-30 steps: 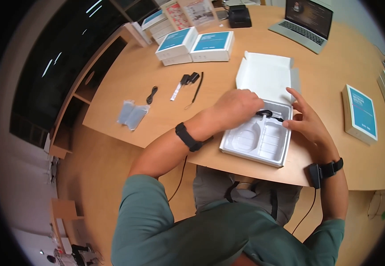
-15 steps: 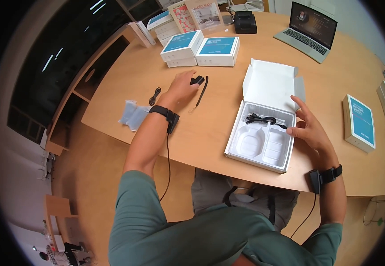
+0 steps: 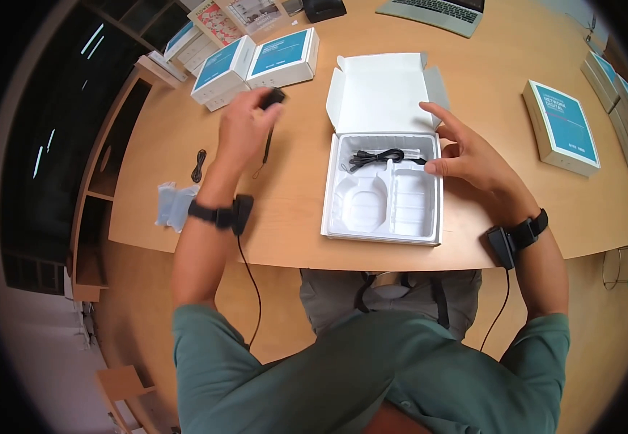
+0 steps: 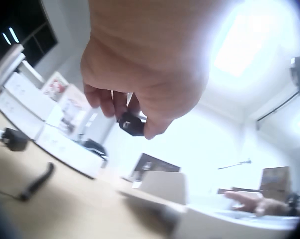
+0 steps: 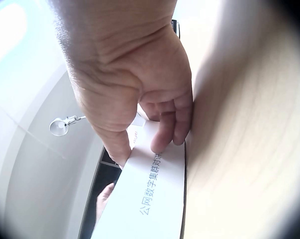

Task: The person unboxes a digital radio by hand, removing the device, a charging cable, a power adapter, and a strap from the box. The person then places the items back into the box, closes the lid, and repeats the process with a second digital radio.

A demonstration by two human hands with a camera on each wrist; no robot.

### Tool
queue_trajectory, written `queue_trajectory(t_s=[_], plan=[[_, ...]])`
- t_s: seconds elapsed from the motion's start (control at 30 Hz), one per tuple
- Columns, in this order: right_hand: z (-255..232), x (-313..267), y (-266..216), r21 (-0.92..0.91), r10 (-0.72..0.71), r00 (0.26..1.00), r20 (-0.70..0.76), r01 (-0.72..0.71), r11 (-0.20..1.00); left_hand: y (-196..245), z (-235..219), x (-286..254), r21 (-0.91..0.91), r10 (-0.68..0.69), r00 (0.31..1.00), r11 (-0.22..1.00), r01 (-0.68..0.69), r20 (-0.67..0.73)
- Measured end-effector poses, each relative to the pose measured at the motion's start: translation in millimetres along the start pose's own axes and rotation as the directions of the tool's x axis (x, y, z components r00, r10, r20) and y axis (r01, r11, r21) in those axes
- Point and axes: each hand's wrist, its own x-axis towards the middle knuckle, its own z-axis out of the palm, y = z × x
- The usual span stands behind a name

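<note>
My left hand (image 3: pixel 242 134) is above the table, left of the open white box, pinching a small black block (image 4: pixel 132 124) between thumb and fingers. Its exact kind does not show. The white box (image 3: pixel 332 217) has its lid (image 3: pixel 379 90) folded back, and its moulded tray holds a coiled black cable (image 3: pixel 383 157) in the back compartment. The two front compartments are bare. At the box's right wall, my right hand (image 3: pixel 469 155) has its thumb over the rim and fingers against the printed outer side (image 5: pixel 152 184); its index finger sticks out towards the lid.
Below the left hand lies a black strap (image 3: pixel 268 145); a black plug block (image 4: pixel 14 139) sits nearby. A coiled cable (image 3: pixel 198 166) and clear plastic bags (image 3: pixel 176 206) lie at left. Closed blue-topped boxes (image 3: pixel 281 54) stand behind, another (image 3: pixel 563 126) at right. A laptop (image 3: pixel 437 14) is at the back.
My left hand has gone from the box to the black pieces on the left, picked up one block and raised it. The right hand has stayed at the box. The head view has shifted.
</note>
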Motion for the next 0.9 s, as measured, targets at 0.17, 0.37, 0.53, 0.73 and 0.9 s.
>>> queue_trajectory(t_s=[0.17, 0.37, 0.53, 0.73, 0.9], plan=[[0.2, -1.1, -1.6, 0.012, 0.002, 1.000, 0.019, -0.002, 1.000, 108.7, 1.3, -64.0, -0.142, 0.472, 0.805, 0.880, -0.453, 0.360], [2.1, 2.2, 9.3, -0.160, -0.107, 0.994, -0.020, 0.103, 0.982, 119.3, 25.8, -84.2, -0.001, 0.431, 0.702, 0.853, -0.523, 0.566], [7.6, -2.0, -4.0, -0.097, 0.056, 0.992, -0.112, -0.067, 0.993, 116.2, 30.2, -90.9, -0.067, 0.451, 0.744, 0.872, -0.485, 0.492], [11.0, -2.4, -6.2, -0.052, 0.030, 0.995, -0.093, -0.035, 0.998, 4.8, -49.9, -82.8, -0.016, 0.040, 0.942, 0.999, -0.036, 0.333], [7.9, -2.1, -4.8, -0.041, 0.027, 0.997, -0.073, -0.030, 0.999, -181.2, -123.9, -139.3, 0.487, -0.376, 0.926, 0.817, 0.309, 0.043]])
